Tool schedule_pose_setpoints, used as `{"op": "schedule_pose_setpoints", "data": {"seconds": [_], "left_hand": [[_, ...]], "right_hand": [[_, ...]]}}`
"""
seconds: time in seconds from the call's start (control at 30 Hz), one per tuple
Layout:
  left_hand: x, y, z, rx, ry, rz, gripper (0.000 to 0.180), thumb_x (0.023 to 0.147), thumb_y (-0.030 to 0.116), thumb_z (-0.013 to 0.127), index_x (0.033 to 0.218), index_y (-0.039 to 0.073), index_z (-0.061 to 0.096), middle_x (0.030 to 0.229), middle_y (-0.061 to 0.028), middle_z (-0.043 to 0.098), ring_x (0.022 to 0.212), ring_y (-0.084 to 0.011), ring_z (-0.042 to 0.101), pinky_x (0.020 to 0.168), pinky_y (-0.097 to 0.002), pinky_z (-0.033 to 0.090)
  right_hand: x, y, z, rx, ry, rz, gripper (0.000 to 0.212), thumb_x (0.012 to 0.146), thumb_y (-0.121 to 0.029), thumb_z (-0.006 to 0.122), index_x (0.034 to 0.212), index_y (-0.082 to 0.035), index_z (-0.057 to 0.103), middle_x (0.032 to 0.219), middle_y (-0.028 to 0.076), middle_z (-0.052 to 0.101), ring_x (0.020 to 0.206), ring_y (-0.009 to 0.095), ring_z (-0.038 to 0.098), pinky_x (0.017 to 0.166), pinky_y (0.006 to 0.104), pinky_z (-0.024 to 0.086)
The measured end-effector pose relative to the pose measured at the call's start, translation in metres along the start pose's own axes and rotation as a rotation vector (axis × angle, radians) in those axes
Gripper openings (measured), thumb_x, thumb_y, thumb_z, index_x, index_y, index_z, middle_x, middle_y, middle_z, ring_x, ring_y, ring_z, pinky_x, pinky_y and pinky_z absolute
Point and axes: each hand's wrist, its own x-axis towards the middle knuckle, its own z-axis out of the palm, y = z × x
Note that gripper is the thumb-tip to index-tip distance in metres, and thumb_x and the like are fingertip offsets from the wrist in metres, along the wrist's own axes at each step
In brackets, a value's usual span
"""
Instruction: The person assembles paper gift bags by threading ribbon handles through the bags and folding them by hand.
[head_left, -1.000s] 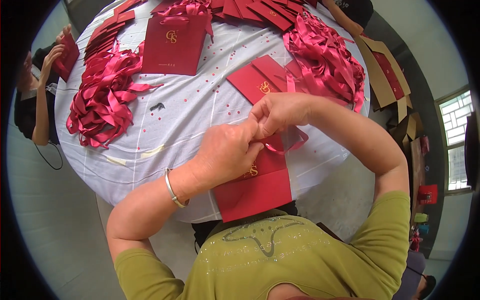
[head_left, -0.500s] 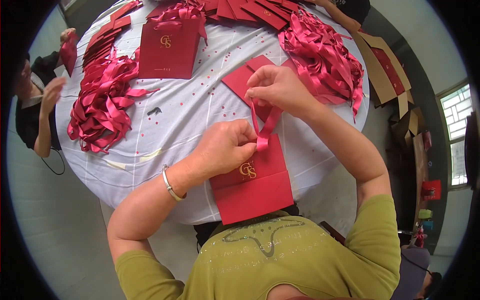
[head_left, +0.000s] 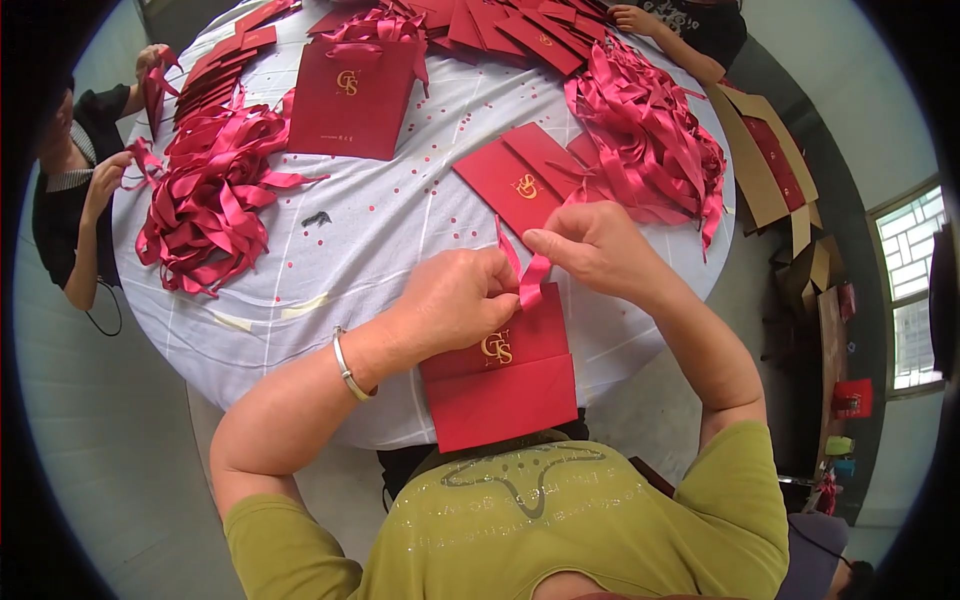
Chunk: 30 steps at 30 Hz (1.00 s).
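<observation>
A red paper gift bag [head_left: 503, 395] with gold lettering lies flat on the near table edge, its lower part creased. Over its top edge my left hand [head_left: 462, 297] pinches a red satin ribbon [head_left: 532, 283], which loops up beside the fingers. My right hand [head_left: 598, 252] is closed on the ribbon a little to the right, thumb and fingertips pressed together. Part of the ribbon is hidden behind the fingers. Just beyond my right hand rests another flat red bag [head_left: 520, 180] with a gold mark.
Tangled red ribbons lie in a left pile [head_left: 210, 200] and a right pile [head_left: 655, 145]. A red bag [head_left: 352, 100] stands farther off, near stacked flat bags [head_left: 520, 30]. One co-worker's hand [head_left: 108, 180] handles ribbon at left; another person's arm [head_left: 680, 45] is far right. Cardboard box [head_left: 755, 140] beyond.
My right hand has come down and toward me, lowering the raised ribbon. My left hand stays near the bag's top. At left, the co-worker's hand now holds a ribbon.
</observation>
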Motion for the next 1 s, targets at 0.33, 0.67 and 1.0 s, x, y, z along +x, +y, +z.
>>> {"op": "schedule_pose_setpoints", "data": {"seconds": [0.33,0.67,1.0], "left_hand": [[0.000,-0.005,0.005,0.040,0.050,0.103,0.013,0.081,0.014,0.071,0.085,0.003,0.066,0.071,-0.0114,0.069,0.061,-0.0194,0.067,0.057,-0.0331,0.050],[0.001,-0.005,-0.002,-0.014,0.039,0.056,0.015,0.080,0.018,0.071,0.082,0.004,0.066,0.074,-0.0144,0.070,0.070,-0.0310,0.069,0.064,-0.0412,0.053],[0.001,-0.003,-0.003,0.013,0.024,0.006,0.020,0.082,0.022,0.071,0.083,0.003,0.067,0.074,-0.0145,0.070,0.069,-0.0304,0.069,0.062,-0.0396,0.053]], "right_hand": [[0.060,-0.014,0.023,-0.536,-0.032,-0.035,0.037,0.077,-0.035,0.074,0.072,0.001,0.071,0.067,0.018,0.067,0.063,0.027,0.068,0.060,0.0390,0.052],[0.067,0.013,0.036,-0.089,0.166,-0.057,0.028,0.081,-0.023,0.074,0.074,0.003,0.068,0.062,0.011,0.064,0.057,0.013,0.059,0.054,0.0320,0.048],[0.038,-0.001,0.018,-0.117,0.241,-0.010,0.053,0.081,-0.051,0.071,0.068,0.001,0.069,0.060,0.019,0.063,0.056,0.030,0.065,0.056,0.0408,0.049]]}}
